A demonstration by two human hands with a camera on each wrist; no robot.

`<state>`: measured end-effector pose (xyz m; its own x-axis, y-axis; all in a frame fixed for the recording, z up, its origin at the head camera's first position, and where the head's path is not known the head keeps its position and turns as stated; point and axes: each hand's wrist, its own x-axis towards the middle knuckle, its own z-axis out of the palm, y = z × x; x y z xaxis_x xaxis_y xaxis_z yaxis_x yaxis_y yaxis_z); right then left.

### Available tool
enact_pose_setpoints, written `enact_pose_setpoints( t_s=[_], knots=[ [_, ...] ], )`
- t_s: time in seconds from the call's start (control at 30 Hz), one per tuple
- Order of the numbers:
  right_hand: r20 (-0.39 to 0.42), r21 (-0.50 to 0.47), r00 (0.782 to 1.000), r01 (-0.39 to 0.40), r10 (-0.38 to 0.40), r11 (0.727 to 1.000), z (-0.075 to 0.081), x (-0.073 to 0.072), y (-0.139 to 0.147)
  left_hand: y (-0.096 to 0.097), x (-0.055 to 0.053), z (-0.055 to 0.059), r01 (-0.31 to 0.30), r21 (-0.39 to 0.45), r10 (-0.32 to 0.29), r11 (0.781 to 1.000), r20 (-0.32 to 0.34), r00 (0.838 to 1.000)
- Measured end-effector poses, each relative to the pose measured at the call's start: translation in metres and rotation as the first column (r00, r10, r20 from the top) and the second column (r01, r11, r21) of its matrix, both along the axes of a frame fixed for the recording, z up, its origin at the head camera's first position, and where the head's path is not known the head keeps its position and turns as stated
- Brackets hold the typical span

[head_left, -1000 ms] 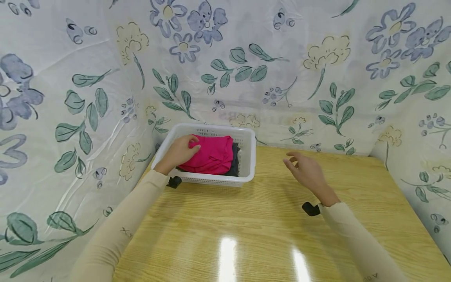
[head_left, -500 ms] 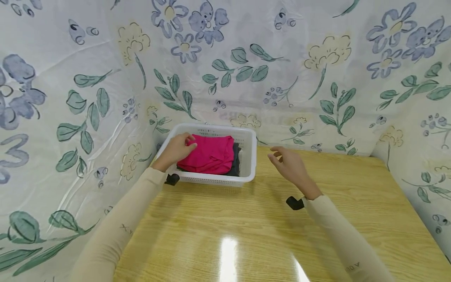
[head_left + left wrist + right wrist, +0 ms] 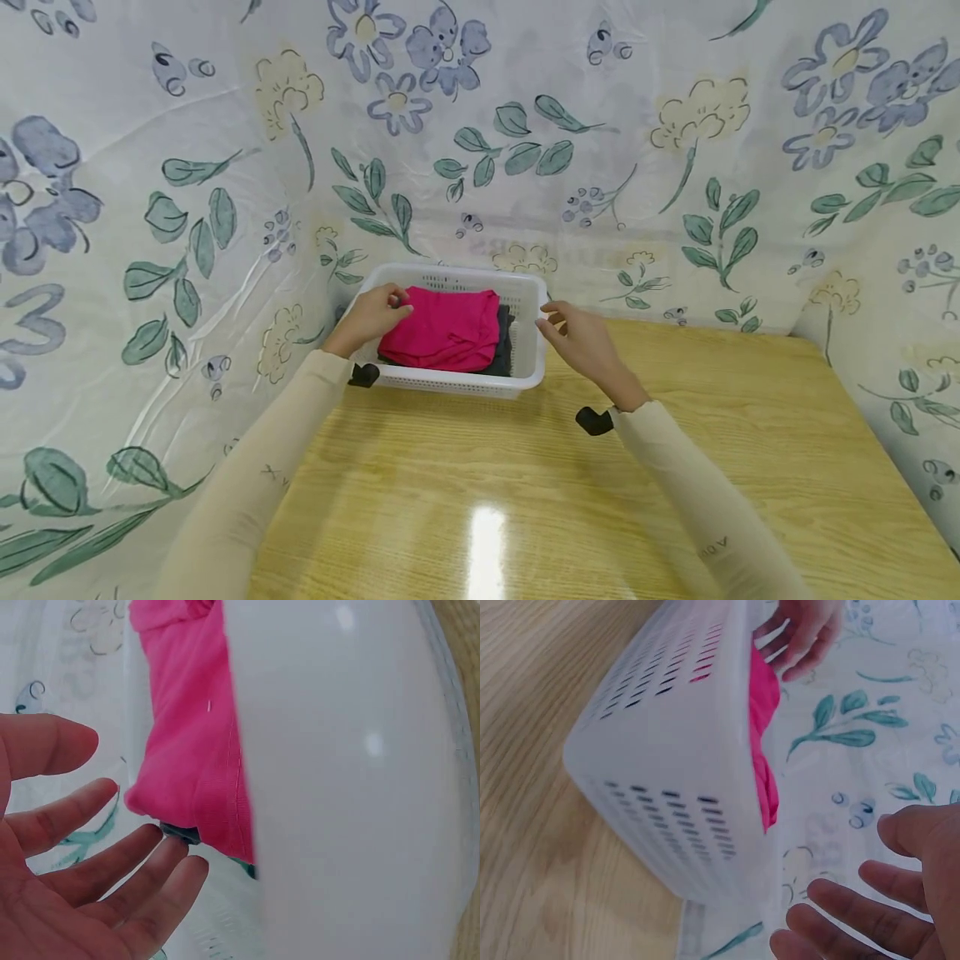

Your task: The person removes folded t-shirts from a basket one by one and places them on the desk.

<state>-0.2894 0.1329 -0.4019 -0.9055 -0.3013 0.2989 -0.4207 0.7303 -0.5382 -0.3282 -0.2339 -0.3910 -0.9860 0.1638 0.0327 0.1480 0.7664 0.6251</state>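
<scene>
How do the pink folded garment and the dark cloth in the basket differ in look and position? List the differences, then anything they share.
Color: the pink folded garment is bright, while the dark cloth is nearly black.
Position: the garment lies on top; the cloth lies beneath it.
Visibility: the garment shows a broad upper face, the cloth mainly a narrow strip.
Shared: both lie inside the white plastic basket.
</scene>
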Motion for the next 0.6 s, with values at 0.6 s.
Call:
enact_pose_setpoints(
  t_s=[0.6],
  knots=[
    [0.132, -0.071, 0.986, -0.093, 0.102, 0.993, 0.005, -0.021, -0.053, -0.011, -0.008, -0.001, 0.0, 0.071, -0.01, 0.998, 0.147, 0.989]
  ],
)
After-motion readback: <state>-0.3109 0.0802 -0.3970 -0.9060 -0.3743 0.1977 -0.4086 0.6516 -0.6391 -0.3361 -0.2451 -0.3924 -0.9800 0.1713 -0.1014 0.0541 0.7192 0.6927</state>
